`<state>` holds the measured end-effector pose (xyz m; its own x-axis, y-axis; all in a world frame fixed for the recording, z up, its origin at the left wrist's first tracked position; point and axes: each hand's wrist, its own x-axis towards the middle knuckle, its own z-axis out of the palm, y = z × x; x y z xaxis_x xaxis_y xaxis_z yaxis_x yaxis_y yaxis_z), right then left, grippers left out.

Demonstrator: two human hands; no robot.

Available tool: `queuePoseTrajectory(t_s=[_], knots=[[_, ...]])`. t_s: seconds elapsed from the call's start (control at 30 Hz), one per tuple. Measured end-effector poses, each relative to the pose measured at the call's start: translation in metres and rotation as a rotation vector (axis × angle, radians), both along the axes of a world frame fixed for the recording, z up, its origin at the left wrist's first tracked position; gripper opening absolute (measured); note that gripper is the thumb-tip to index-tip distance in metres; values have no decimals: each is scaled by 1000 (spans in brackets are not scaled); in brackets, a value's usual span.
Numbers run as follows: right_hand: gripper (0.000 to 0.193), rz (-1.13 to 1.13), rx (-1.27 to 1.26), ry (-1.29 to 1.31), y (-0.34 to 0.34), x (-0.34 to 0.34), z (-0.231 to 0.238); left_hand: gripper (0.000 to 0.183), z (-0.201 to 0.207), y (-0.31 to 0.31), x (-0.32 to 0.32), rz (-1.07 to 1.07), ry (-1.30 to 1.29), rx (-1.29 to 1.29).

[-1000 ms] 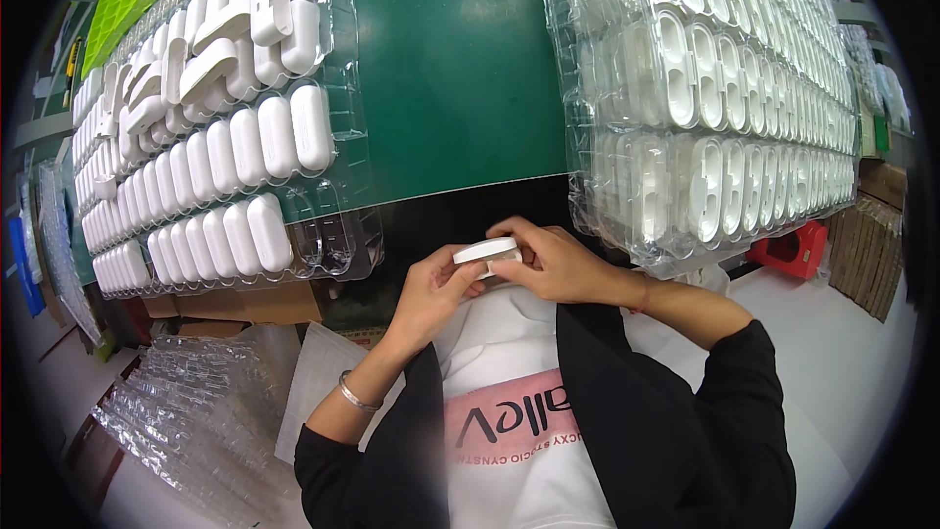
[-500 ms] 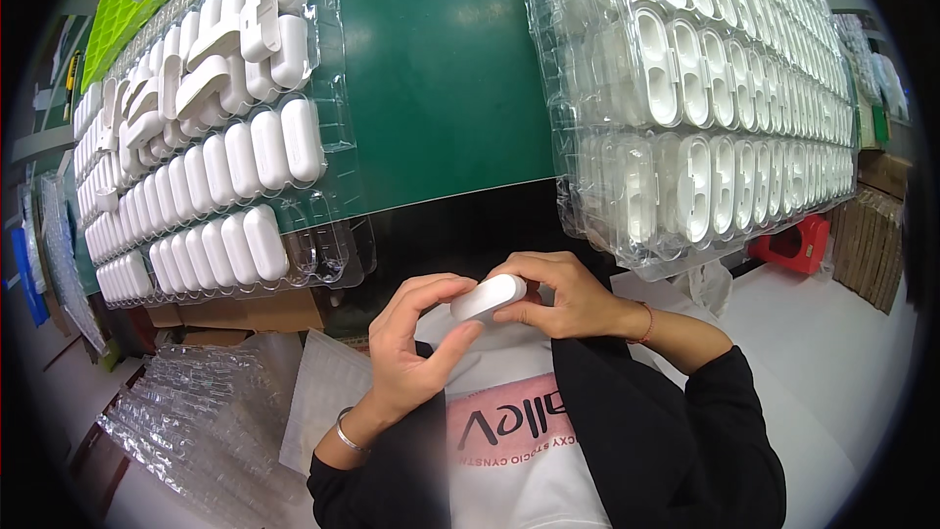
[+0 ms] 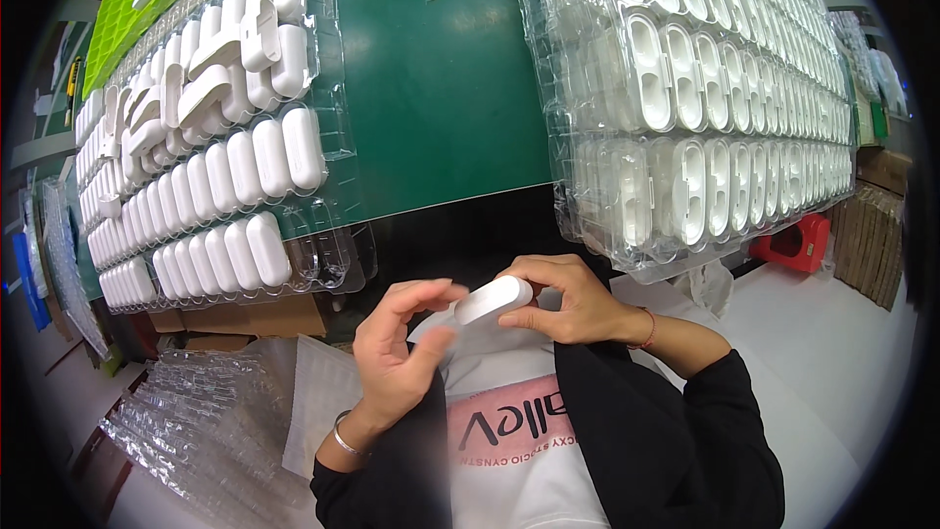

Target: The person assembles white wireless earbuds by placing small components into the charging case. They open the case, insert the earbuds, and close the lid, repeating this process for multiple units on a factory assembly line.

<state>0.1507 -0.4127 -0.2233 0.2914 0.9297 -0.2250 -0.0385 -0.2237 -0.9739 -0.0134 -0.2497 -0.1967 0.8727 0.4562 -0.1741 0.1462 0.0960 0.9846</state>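
In front of my chest, my right hand (image 3: pixel 568 299) pinches a smooth white earbud charging case (image 3: pixel 487 302) between thumb and fingers. The case looks closed and lies tilted, its left end lower. My left hand (image 3: pixel 403 338) is just left of it, thumb and fingers parted and slightly blurred, with nothing in its grasp. To the left, a clear plastic tray (image 3: pixel 333 152) bears rows of similar white cases, with several loose curved white pieces lying on top. At the right, stacked clear trays (image 3: pixel 587 167) carry rows of white case parts with two hollows each.
A green tabletop (image 3: pixel 441 88) lies between the trays. At the far left is a bright green mat (image 3: pixel 122 20). Crumpled clear packaging (image 3: pixel 196 421) and a cardboard box (image 3: pixel 264 318) sit below the left tray. A red holder (image 3: pixel 793 245) and stacked cardboard (image 3: pixel 867 240) are at the right.
My left hand has drawn away to the left from the case, its fingers parting. The case has shifted slightly right in my right hand.
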Motion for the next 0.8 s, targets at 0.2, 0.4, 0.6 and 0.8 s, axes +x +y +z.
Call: queuePoseTrajectory(t_s=[0.2,0.4,0.6,0.8], knots=[[28,64,50,-78,4,6,22,40,11,4,2,-89,127,-5],[27,90,174,-136,20,14,55,37,62,30,12,-130,177,-160],[43,90,101,59,43,22,84,39,101,47,38,-225,-87,531],[58,230,70,237,54,30,77,44,122,109,60,-50,-12,887]])
